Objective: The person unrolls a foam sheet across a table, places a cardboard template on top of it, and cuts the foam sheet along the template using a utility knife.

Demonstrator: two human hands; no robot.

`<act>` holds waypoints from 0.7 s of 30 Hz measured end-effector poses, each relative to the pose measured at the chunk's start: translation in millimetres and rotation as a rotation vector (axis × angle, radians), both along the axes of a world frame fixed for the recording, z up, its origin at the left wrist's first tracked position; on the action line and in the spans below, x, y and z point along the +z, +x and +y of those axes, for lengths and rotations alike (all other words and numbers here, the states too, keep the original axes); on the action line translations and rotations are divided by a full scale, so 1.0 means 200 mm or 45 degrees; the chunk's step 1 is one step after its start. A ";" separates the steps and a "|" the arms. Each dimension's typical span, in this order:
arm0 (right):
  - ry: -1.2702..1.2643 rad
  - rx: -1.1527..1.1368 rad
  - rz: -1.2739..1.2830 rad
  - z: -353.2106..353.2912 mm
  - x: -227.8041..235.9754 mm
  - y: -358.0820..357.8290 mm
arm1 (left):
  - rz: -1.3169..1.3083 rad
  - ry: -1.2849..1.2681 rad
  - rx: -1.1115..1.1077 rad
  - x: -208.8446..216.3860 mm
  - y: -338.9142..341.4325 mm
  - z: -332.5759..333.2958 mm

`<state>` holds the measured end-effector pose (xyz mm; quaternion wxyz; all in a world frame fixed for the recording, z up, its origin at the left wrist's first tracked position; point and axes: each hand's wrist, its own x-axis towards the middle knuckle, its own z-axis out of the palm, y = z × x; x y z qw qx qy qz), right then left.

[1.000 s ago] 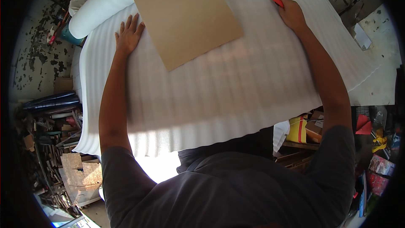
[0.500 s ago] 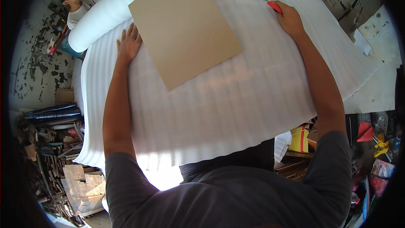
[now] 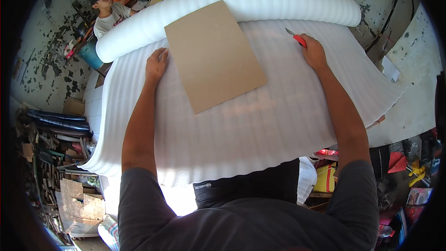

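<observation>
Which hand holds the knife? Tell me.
The right hand grips the red-handled knife; the left hand, beside the brown board, shows no tool.

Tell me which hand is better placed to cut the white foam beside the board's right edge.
The right hand, most likely: it holds the red cutter, blade exposed, over the white foam right of the brown board. The left hand shows no tool and sits by the board's left edge.
</observation>
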<state>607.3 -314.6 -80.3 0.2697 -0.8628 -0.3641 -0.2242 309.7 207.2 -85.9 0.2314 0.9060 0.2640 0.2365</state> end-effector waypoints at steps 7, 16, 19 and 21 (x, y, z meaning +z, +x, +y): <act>0.022 -0.069 -0.024 -0.04 -0.02 0.00 | -0.466 0.474 0.024 0.15 0.04 -0.11; 0.086 -0.097 0.043 -0.01 0.01 -0.01 | -0.325 0.458 0.175 0.42 0.36 0.05; 0.107 -0.106 0.066 0.00 0.01 -0.01 | -0.113 0.263 0.235 0.42 0.39 0.05; 0.112 -0.116 0.068 0.00 0.01 0.00 | 0.134 0.331 0.273 0.39 0.37 0.03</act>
